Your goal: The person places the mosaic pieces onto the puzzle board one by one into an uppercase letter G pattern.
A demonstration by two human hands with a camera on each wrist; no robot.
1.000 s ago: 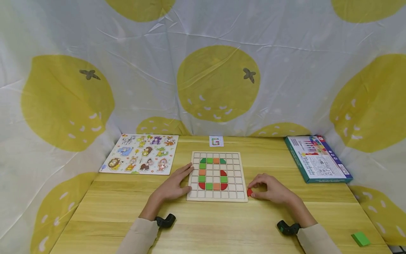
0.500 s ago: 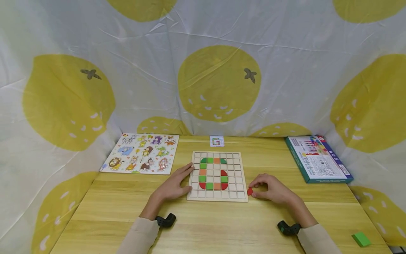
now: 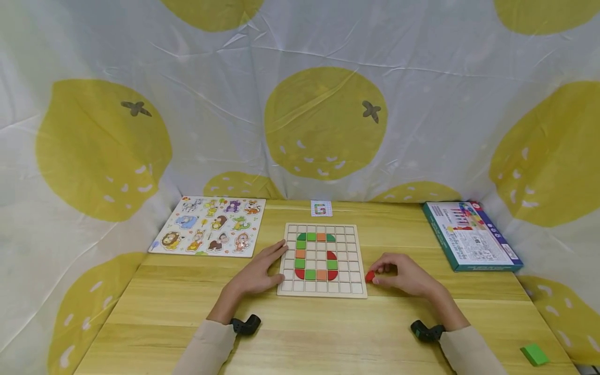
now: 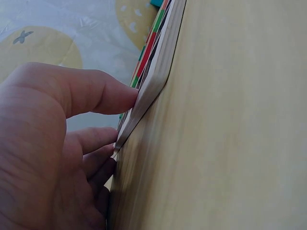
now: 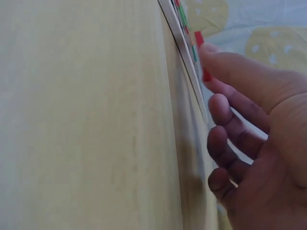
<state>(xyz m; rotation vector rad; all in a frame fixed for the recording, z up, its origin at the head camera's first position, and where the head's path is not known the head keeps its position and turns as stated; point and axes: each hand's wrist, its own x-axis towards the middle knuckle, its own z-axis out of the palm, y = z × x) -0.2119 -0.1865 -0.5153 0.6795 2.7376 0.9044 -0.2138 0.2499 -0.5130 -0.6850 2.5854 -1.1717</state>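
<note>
My right hand (image 3: pixel 405 275) pinches a small red piece (image 3: pixel 370 276) between thumb and forefinger, just off the right edge of the wooden grid board (image 3: pixel 350 255). In the right wrist view the red piece (image 5: pixel 206 75) shows edge-on at the thumb tip, and the other fingers curl loosely. Along the board's left edge rests my left hand (image 3: pixel 257 273); its thumb and fingertips touch the rim, fingers relaxed. Green, orange and red pieces sit in some of the grid's cells, several with rounded corners, forming a G-like outline.
Behind the board lies a small pattern card (image 3: pixel 321 208) with a similar coloured outline. An animal puzzle board (image 3: pixel 206 250) is at the back left, a game box (image 3: pixel 473 237) at the back right. A green block (image 3: pixel 534 354) lies near the front right.
My right hand has risen slightly and moved a little away from me, carrying the red piece, which has turned in the fingers. The left hand keeps its place on the board's edge.
</note>
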